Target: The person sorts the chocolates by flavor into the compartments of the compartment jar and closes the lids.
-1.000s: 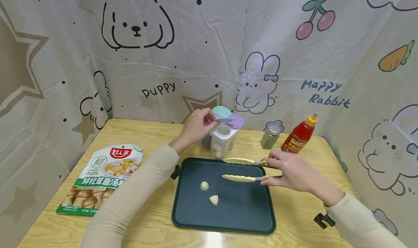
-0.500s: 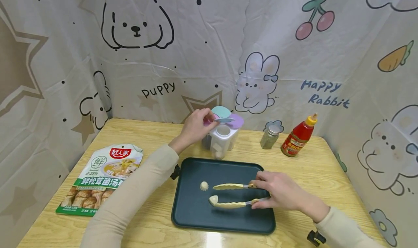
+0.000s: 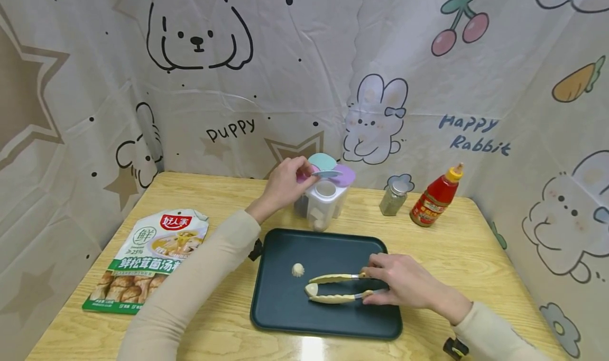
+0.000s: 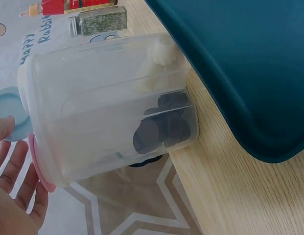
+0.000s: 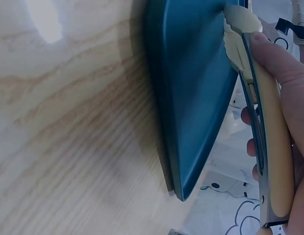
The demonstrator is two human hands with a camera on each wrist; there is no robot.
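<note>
Fingers of the right hand (image 3: 404,284) are curled round the handles of a pair of cream-coloured plastic tongs with metal arms (image 3: 335,288), squeezing them so the two scalloped tips close on a small pale wedge-shaped dumpling (image 3: 311,289). That piece lies on the dark teal rectangular tray (image 3: 333,318), towards its left half, and the hand rests low over the tray's middle. A second small pale dumpling with a pleated top (image 3: 297,269) sits on the tray just up and to the left of the tongs' tips, apart from them.

At the far edge of the tray the left hand (image 3: 284,184) pinches a pastel lid flap of the clear plastic seasoning box with several compartments (image 3: 324,200); through its wall the wrist view shows dark round pieces in one compartment and a pale lump in another.

On the light wooden table (image 3: 223,329), a printed green-and-white food pouch (image 3: 147,258) lies to the left. A small glass herb jar with a metal cap (image 3: 394,198) and a red squeeze bottle with a yellow nozzle (image 3: 435,197) stand to the right of the box, near the cartoon-printed backdrop.
</note>
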